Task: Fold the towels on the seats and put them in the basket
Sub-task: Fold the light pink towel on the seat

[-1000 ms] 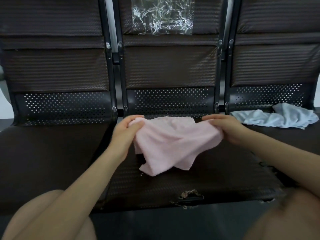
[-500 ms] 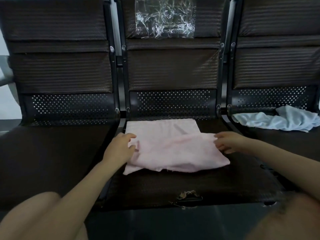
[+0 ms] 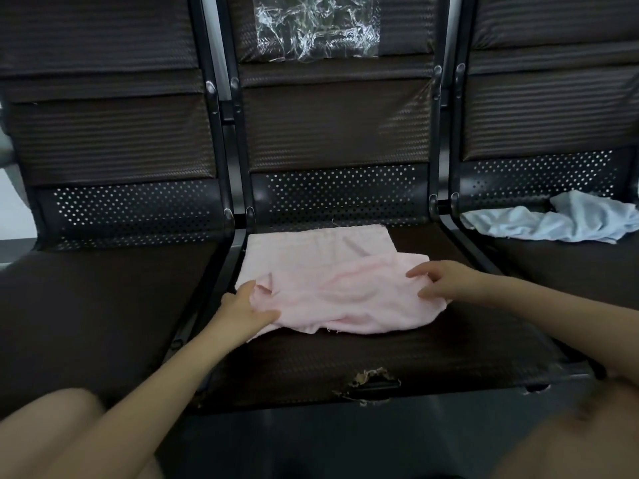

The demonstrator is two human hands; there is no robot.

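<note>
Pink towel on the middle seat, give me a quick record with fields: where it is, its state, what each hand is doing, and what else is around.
pink towel: on the middle seat, partly folded, rumpled
left hand: pinches the towel's left edge
right hand: fingers curled on the towel's right edge
blue towel: crumpled on the right seat, untouched
basket: not in view
clear plastic: on the middle backrest

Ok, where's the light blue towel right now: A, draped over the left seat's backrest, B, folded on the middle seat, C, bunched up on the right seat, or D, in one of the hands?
C: the light blue towel lies crumpled on the right seat, away from both hands.
</note>
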